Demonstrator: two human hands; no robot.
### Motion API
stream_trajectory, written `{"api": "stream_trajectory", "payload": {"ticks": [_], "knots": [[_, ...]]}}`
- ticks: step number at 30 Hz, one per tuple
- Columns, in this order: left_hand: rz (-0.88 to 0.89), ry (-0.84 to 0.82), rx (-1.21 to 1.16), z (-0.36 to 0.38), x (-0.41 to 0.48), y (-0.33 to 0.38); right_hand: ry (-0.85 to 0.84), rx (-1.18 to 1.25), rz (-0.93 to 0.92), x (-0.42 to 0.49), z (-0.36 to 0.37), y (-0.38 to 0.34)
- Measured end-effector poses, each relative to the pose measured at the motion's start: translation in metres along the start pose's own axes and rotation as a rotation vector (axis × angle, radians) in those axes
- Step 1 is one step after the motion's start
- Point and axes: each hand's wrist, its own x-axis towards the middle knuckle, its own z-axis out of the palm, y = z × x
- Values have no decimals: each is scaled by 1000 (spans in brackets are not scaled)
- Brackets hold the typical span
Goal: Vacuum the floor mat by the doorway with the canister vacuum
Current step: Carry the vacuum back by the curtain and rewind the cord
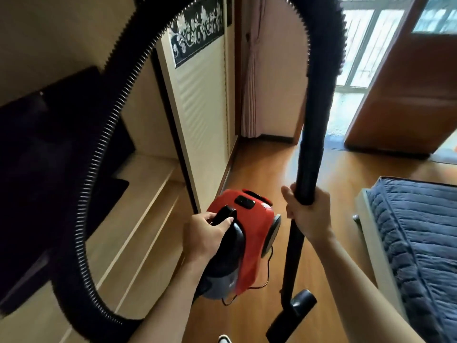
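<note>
You have the black ribbed hose (325, 45) arching high over your view in one big loop, running down on your left to the front of the machine. The bed (420, 243) with its blue quilt sits close on your right, leaving a narrow lane of wooden floor (259, 164) ahead. The red canister vacuum (254, 226) hangs tilted below you, apparently carried rather than rolling. Your left hand (207, 233) is curled round its black carry handle (225, 215), and your right hand (309, 211) is wrapped round the upright wand (312, 144). The floor mat (335, 141) lies well ahead at the doorway, beside the open wooden door (400, 90), and the nozzle (289, 318) is near your feet, nowhere near it. So this looks like the carry-over step, with no vacuuming begun. Next you need to walk the lane, set the canister down short of the mat, and lower the nozzle flat onto it; mind the thin cord (268, 276) dangling under the body and the slack hose by the bed
</note>
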Motion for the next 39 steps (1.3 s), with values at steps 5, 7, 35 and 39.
{"api": "stream_trajectory", "payload": {"ticks": [5,7,35,39], "knots": [[17,-40,-9,17,86,20,18,-19,-26,64,13,13],[24,-50,-10,28,116,31,52,-48,-15,88,17,23],[57,-21,35,340,476,221,49,-4,72,540,-48,232],[61,-58,28,375,515,235,46,4,86,582,-59,258]]}}
